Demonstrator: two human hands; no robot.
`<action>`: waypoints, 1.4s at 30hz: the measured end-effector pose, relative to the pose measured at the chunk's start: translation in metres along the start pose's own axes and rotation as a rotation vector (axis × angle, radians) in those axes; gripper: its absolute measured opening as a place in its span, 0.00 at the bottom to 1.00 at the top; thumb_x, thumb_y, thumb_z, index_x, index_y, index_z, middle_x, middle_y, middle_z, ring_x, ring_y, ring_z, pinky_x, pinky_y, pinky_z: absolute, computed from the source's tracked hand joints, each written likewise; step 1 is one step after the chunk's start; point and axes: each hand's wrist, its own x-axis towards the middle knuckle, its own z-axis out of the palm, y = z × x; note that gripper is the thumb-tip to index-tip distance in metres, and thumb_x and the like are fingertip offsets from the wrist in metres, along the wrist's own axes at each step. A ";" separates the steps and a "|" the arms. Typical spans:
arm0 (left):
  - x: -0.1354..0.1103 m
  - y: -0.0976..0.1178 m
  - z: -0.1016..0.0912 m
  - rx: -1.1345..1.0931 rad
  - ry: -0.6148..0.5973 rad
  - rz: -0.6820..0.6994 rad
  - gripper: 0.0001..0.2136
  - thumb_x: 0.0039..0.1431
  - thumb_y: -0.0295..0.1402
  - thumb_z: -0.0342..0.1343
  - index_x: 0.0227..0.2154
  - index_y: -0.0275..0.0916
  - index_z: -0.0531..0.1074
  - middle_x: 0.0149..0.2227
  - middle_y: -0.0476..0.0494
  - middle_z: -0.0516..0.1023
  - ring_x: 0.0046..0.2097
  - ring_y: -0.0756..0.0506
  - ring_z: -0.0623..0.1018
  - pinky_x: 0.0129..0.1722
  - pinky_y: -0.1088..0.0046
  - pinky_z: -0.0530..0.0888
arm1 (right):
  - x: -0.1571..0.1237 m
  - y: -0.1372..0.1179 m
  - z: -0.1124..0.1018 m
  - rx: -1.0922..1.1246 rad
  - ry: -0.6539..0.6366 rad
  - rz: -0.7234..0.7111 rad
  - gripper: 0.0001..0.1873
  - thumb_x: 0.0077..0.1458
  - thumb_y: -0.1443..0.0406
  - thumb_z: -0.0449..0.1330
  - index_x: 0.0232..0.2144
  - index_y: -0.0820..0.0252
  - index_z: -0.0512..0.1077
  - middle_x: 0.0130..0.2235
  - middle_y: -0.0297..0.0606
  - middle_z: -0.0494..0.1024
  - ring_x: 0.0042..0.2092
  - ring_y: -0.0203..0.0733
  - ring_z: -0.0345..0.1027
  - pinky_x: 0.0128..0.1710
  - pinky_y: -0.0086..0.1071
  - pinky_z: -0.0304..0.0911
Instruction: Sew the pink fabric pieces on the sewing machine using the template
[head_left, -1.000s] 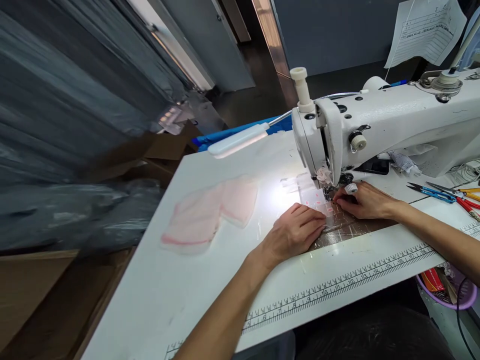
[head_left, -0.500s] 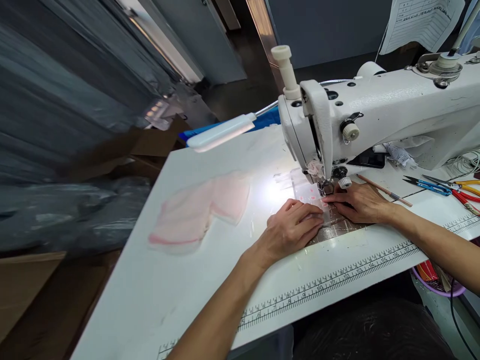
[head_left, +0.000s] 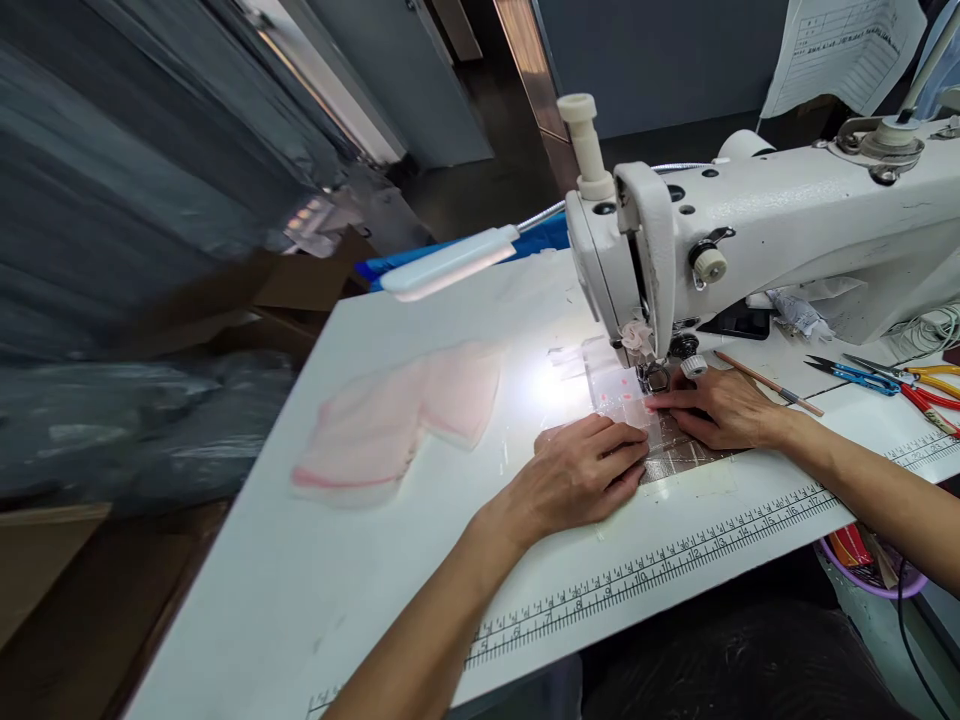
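A small sheer white fabric piece with pink dots [head_left: 616, 392] lies under the presser foot [head_left: 654, 376] of a white sewing machine [head_left: 765, 215]. My left hand [head_left: 589, 465] rests at the near left of this fabric, its fingers bent and pressed together on the edge; the thumb is mostly hidden. Close beside the presser foot, my right hand [head_left: 716, 408] has thumb and forefinger closed at the fabric's right side. The other fingers are folded, partly behind the machine's knob. Sheer pink fabric pieces [head_left: 405, 420] lie flat to the left on the white table [head_left: 360, 580].
A pencil [head_left: 769, 383], blue thread snips [head_left: 853, 374] and pliers with red and yellow handles [head_left: 926, 390] lie on the right. A lamp [head_left: 450, 262] reaches over the table's back. Printed ruler marks [head_left: 637, 582] run along the front edge. Cardboard boxes [head_left: 300, 290] stand left.
The camera view has shifted slightly, moving the machine a little rightward in the picture. Both hands stay on the dotted fabric by the presser foot, with little visible movement.
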 end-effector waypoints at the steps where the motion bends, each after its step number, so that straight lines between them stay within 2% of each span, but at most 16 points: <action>1: 0.001 0.001 -0.002 -0.004 -0.024 0.001 0.08 0.64 0.28 0.52 0.41 0.36 0.76 0.41 0.41 0.81 0.36 0.46 0.79 0.37 0.66 0.79 | -0.001 0.001 0.000 0.005 -0.010 -0.031 0.18 0.62 0.65 0.55 0.53 0.47 0.76 0.47 0.41 0.74 0.37 0.39 0.66 0.31 0.30 0.57; 3: 0.003 0.001 -0.006 -0.012 -0.076 0.010 0.10 0.63 0.30 0.50 0.41 0.35 0.76 0.41 0.40 0.81 0.36 0.46 0.78 0.36 0.64 0.78 | -0.002 0.003 0.000 0.009 -0.031 -0.079 0.18 0.61 0.65 0.56 0.52 0.46 0.76 0.46 0.41 0.73 0.37 0.39 0.65 0.31 0.30 0.57; 7: 0.010 -0.002 -0.010 -0.049 -0.154 0.014 0.10 0.60 0.33 0.49 0.35 0.36 0.75 0.37 0.41 0.79 0.32 0.46 0.76 0.33 0.64 0.77 | -0.003 0.003 -0.001 -0.018 -0.047 -0.081 0.18 0.62 0.64 0.54 0.52 0.46 0.76 0.45 0.42 0.73 0.37 0.39 0.65 0.30 0.30 0.56; 10: 0.012 -0.005 -0.009 -0.085 -0.131 -0.009 0.09 0.58 0.33 0.51 0.33 0.37 0.74 0.35 0.43 0.79 0.31 0.46 0.75 0.33 0.65 0.76 | -0.002 0.001 -0.002 -0.063 -0.058 -0.070 0.18 0.63 0.63 0.53 0.51 0.47 0.76 0.45 0.43 0.73 0.36 0.39 0.65 0.28 0.30 0.54; 14: 0.008 -0.005 -0.005 -0.090 -0.087 -0.057 0.10 0.57 0.33 0.51 0.37 0.36 0.75 0.39 0.42 0.79 0.34 0.45 0.76 0.34 0.65 0.75 | 0.002 -0.006 -0.005 -0.117 -0.091 -0.009 0.18 0.64 0.63 0.51 0.52 0.50 0.75 0.46 0.45 0.74 0.33 0.38 0.64 0.26 0.30 0.51; 19: 0.006 -0.004 0.000 -0.025 -0.087 -0.087 0.12 0.58 0.35 0.50 0.39 0.35 0.74 0.42 0.38 0.79 0.38 0.42 0.77 0.36 0.62 0.75 | 0.007 -0.016 -0.007 -0.218 -0.135 0.080 0.19 0.65 0.61 0.51 0.54 0.51 0.73 0.45 0.46 0.74 0.30 0.38 0.62 0.24 0.30 0.45; 21: 0.006 -0.004 0.002 0.027 -0.073 -0.087 0.12 0.59 0.34 0.50 0.40 0.34 0.73 0.43 0.37 0.78 0.38 0.42 0.77 0.36 0.62 0.75 | 0.007 -0.016 -0.007 -0.241 -0.125 0.073 0.19 0.65 0.61 0.51 0.55 0.51 0.72 0.45 0.46 0.74 0.29 0.37 0.60 0.23 0.31 0.44; 27: 0.006 -0.005 0.004 0.050 -0.065 -0.114 0.14 0.59 0.34 0.50 0.44 0.30 0.72 0.41 0.35 0.77 0.39 0.41 0.76 0.37 0.62 0.75 | 0.004 -0.015 -0.006 -0.237 -0.076 0.019 0.19 0.67 0.60 0.47 0.54 0.53 0.72 0.44 0.46 0.73 0.29 0.36 0.60 0.24 0.30 0.47; 35: 0.007 -0.008 0.001 0.074 -0.157 -0.168 0.17 0.60 0.35 0.49 0.48 0.32 0.70 0.47 0.34 0.77 0.39 0.41 0.75 0.39 0.61 0.74 | 0.000 -0.012 -0.003 -0.223 -0.078 -0.001 0.19 0.67 0.60 0.48 0.53 0.51 0.74 0.42 0.46 0.73 0.30 0.37 0.62 0.27 0.30 0.53; 42: 0.008 -0.011 0.003 0.102 -0.137 -0.156 0.19 0.61 0.37 0.48 0.50 0.28 0.69 0.48 0.31 0.76 0.41 0.40 0.76 0.39 0.60 0.74 | 0.000 -0.014 -0.003 -0.246 -0.080 0.012 0.20 0.68 0.59 0.46 0.53 0.52 0.74 0.43 0.47 0.74 0.34 0.40 0.66 0.28 0.31 0.54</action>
